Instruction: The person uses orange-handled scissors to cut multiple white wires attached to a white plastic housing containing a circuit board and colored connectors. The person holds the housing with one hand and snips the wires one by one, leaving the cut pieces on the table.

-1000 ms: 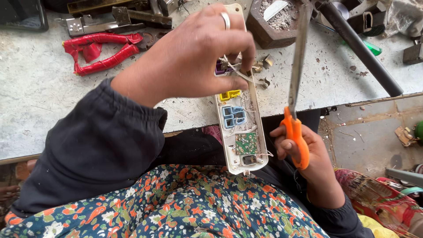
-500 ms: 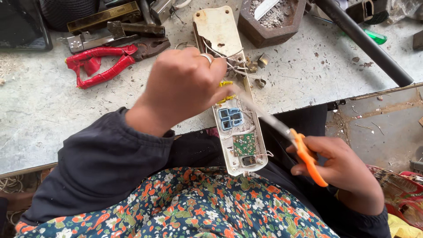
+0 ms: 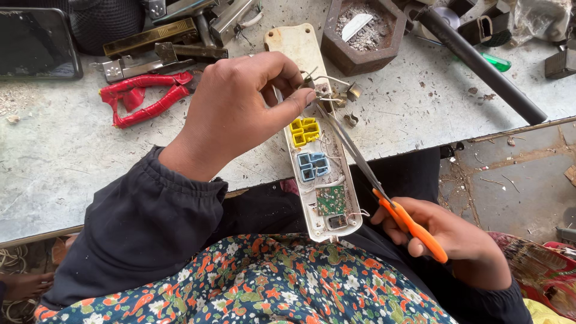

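An opened white power strip (image 3: 321,186) lies lengthwise from the bench edge toward my lap, showing a yellow socket block (image 3: 304,131), a blue socket block (image 3: 313,166) and a small green circuit board (image 3: 330,200). My left hand (image 3: 240,108) pinches thin wires (image 3: 321,96) at the strip's upper part. My right hand (image 3: 462,240) holds orange-handled scissors (image 3: 384,189), blades pointing up-left, tips at the wires by my left fingertips.
Red-handled pliers (image 3: 144,96) lie on the grey bench (image 3: 60,162) at left. A dark phone (image 3: 36,42) sits far left. A brown hexagonal tray (image 3: 390,45) holds debris. A black pipe (image 3: 480,66) crosses the right. Metal hinges (image 3: 174,36) and small metal bits (image 3: 351,119) lie behind.
The scissors swung from pointing straight up to slanting up-left, with the tips now at the wires. My left hand shifted from covering the strip to pinching the wires.
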